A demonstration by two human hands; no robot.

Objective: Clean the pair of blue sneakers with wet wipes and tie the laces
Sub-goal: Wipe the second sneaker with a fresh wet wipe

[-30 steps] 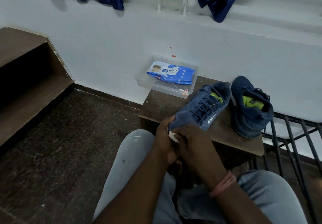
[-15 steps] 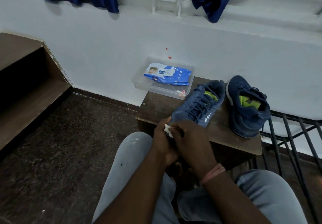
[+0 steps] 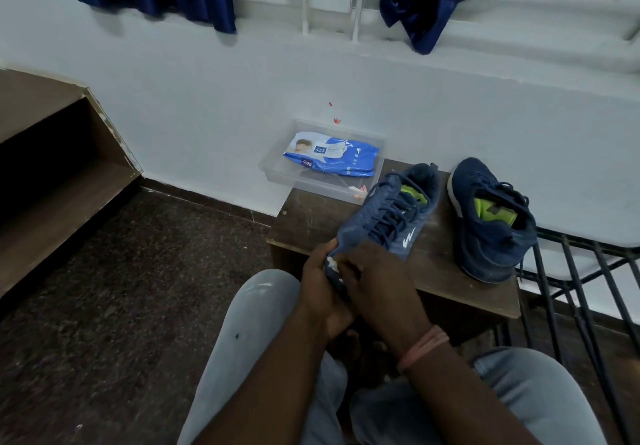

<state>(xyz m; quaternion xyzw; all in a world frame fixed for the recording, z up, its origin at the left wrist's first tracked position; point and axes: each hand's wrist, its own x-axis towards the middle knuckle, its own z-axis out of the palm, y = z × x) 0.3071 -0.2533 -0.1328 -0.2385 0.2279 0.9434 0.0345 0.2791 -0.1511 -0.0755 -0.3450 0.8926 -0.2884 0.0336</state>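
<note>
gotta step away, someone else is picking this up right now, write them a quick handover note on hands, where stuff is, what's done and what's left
Left hand grips the toe of the near sneaker, steadying it at the front edge of the small wooden table.
Right hand presses a white wet wipe against that toe.
The second sneaker stands on the table's right side, untouched by either hand.
The wipes pack lies in a clear plastic tray at the table's back left.
Done: toe wiping is under way on the near sneaker.
Left: the rest of that shoe, the second sneaker, then the laces; both pairs look loose, not tied.
</note>
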